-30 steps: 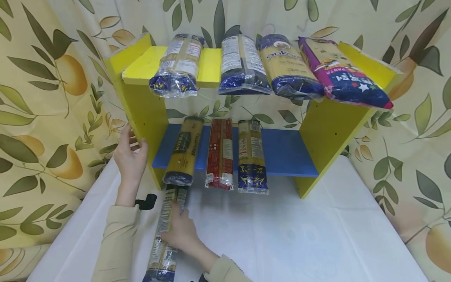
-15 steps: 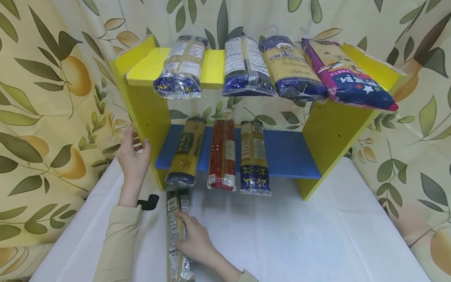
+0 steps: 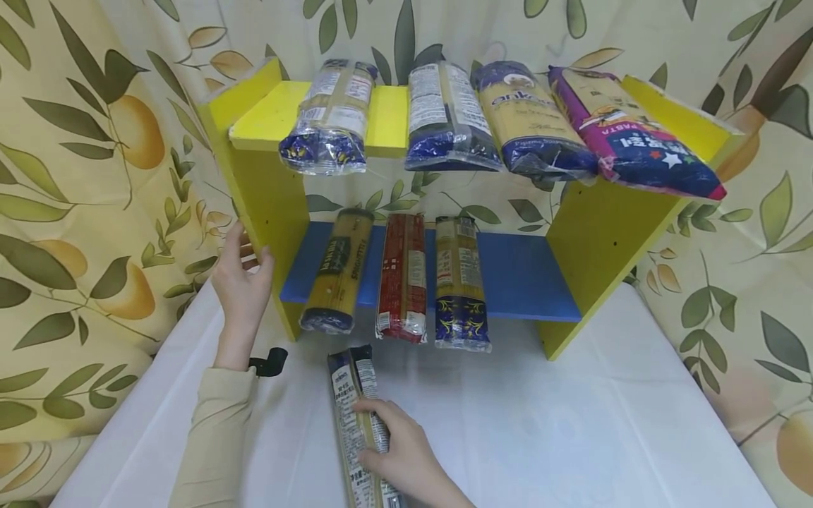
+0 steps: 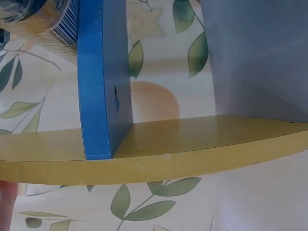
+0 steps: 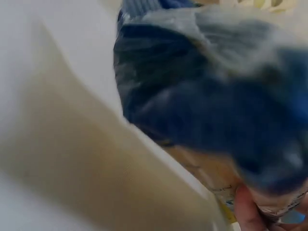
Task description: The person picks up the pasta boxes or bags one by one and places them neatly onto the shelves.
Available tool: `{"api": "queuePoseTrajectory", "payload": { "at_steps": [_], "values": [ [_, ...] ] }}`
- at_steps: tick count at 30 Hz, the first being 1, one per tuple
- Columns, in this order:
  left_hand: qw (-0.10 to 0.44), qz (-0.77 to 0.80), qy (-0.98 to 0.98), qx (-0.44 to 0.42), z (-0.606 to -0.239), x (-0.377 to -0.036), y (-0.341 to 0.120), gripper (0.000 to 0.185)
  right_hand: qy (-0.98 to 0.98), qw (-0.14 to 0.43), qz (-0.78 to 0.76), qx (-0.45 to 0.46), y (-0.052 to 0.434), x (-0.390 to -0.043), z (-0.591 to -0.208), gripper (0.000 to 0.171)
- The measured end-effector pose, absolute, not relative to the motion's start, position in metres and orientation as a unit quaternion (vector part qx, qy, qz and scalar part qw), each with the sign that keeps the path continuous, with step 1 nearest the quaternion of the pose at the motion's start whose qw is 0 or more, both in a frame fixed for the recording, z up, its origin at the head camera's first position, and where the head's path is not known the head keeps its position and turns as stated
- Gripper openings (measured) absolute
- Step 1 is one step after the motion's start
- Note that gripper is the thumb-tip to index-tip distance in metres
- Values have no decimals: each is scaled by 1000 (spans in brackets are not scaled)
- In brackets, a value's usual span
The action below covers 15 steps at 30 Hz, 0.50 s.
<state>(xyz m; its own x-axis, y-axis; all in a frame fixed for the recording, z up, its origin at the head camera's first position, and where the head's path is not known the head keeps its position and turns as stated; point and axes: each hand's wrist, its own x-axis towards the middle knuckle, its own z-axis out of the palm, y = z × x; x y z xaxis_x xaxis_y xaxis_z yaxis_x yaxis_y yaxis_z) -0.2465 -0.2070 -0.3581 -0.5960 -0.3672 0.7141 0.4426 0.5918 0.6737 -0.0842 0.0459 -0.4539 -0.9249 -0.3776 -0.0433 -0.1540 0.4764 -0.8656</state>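
My right hand holds a long clear packet of spaghetti with printed white labels, tilted over the white table in the head view. In the right wrist view, the packet's blue end fills much of the picture, blurred, with fingers on its side. My left hand rests against the outer side of the yellow left panel of the shelf unit, fingers partly hidden. Left wrist view: only a sliver of that hand shows below the yellow edge.
On the blue lower shelf lie a yellow spaghetti packet, a red packet and a blue-ended packet. Several pasta packets lie on the yellow upper shelf. A leaf-patterned curtain hangs behind.
My right hand has carried the spaghetti packet rightward, out from below the yellow packet, and its far end now tilts left. My left hand stays at the panel.
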Motion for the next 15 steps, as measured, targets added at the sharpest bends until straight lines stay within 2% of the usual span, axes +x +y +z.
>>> {"api": "queuePoseTrajectory", "payload": {
  "at_steps": [5,15],
  "values": [
    [448,-448,-773,-24,-357,-246,-208,43,819,171,-531,-134,66,-71,-445,59],
    [446,-446,-776,-21,-358,-246,-208,44,774,243,-572,-125,104,-50,-430,54]
  ]
}}
